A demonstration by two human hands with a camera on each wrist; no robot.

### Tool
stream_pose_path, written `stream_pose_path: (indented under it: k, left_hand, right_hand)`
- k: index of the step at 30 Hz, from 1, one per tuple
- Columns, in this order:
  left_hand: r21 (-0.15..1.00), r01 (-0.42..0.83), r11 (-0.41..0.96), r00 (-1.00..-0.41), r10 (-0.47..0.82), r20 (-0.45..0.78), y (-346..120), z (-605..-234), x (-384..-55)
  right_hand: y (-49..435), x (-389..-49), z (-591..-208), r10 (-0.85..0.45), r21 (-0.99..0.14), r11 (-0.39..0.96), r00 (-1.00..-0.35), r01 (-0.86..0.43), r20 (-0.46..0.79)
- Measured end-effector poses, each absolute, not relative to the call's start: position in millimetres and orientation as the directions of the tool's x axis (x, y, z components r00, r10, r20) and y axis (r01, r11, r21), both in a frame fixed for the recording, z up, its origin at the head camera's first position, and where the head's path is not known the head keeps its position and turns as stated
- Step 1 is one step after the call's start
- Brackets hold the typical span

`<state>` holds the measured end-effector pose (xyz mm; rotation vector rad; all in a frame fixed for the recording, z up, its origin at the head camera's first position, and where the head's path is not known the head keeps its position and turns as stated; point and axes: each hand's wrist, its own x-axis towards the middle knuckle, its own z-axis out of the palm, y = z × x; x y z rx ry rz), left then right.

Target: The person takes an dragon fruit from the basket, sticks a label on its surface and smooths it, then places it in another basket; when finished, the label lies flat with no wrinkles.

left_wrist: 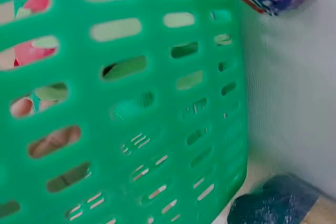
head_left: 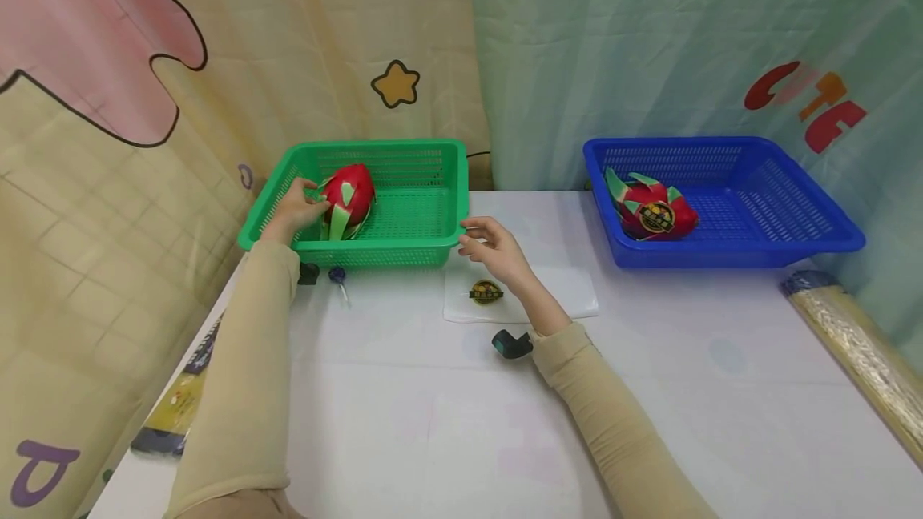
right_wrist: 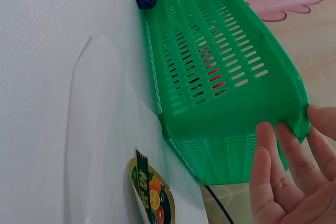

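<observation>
In the head view a red-and-green dragon fruit (head_left: 349, 199) lies in the left part of the green basket (head_left: 425, 251). My left hand (head_left: 292, 211) reaches over the basket's near left side, thumb and fingers extended against the fruit's leafy left side. The left wrist view shows mostly the green slotted wall (left_wrist: 157, 85), with bits of fruit and fingers behind it. Loosely bent fingers of my right hand (head_left: 497, 251) touch the green basket's near right corner; the right wrist view shows the fingertips (right_wrist: 283, 129) against its rim.
A blue basket (head_left: 721, 255) at right holds another dragon fruit (head_left: 656, 211) with a dark label. A white bag (head_left: 548, 295) lies before the baskets. A wrapped lollipop (head_left: 337, 275) stands near the green basket. Packages (head_left: 858, 343) (head_left: 176, 411) lie at the table's sides; curtains hang behind.
</observation>
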<state>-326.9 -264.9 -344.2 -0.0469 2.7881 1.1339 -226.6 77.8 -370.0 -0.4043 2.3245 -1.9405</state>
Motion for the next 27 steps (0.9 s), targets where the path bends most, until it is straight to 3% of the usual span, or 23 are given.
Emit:
stream_pose_path:
  k: [7, 15, 21, 24, 27]
  left_hand:
    - [0.882, -0.048, 0.469, -0.999, -0.021, -0.043, -258, -347, -333]
    - [0.992, -0.004, 0.124, -0.996, -0.084, 0.006, -245, -326, -328]
    - [0.994, 0.098, -0.056, -0.995, -0.004, 0.098, -215, -283, -314]
    - [0.985, 0.129, -0.114, -0.988, 0.075, 0.138, -192, -260, -292]
    - [0.973, 0.141, -0.184, -0.968, 0.181, 0.174, -169, -244, -263]
  right_hand:
    - [79, -241, -393, -0.263, -0.98, 0.14, -0.96, -0.142, 0.101]
    - [81, -235, -386, -0.284, -0.978, 0.135, -0.952, -0.157, 0.114]
    - [82, -223, -373, -0.2, -0.941, 0.294, -0.974, -0.165, 0.108]
    - [90, -223, -377, -0.131, -0.914, 0.321, -0.967, -0.249, 0.217]
    - [102, -215, -369, -0.102, -0.884, 0.238, -0.916, -0.402, 0.389]
